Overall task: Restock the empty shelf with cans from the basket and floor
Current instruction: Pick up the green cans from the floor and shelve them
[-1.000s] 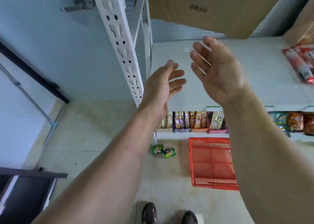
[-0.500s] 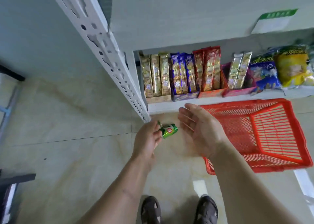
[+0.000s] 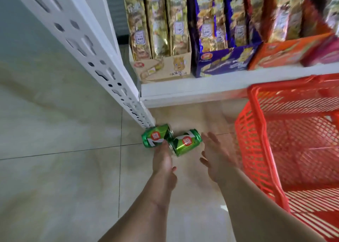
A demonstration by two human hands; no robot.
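Cans on floor by upright (image 3: pixel 102 63): left can (image 3: pixel 156 138) w/ left hand (image 3: pixel 163 163) fingertips now touching it, no grip yet; right can (image 3: pixel 186 142) beside open right hand (image 3: pixel 216 161). Both hands dropped from shelf height; pickup imminent. Basket (image 3: pixel 256 131) looks empty.

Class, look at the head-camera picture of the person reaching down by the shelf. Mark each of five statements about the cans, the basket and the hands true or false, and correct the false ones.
1. Two green cans lie on their sides on the floor. True.
2. The red basket holds several cans. False: none shows in the visible part.
3. The right hand grips a can. False: its fingers are spread and hold nothing.
4. The left hand reaches to where the two cans meet. True.
5. The bottom shelf is empty. False: it holds boxes of snack packets.
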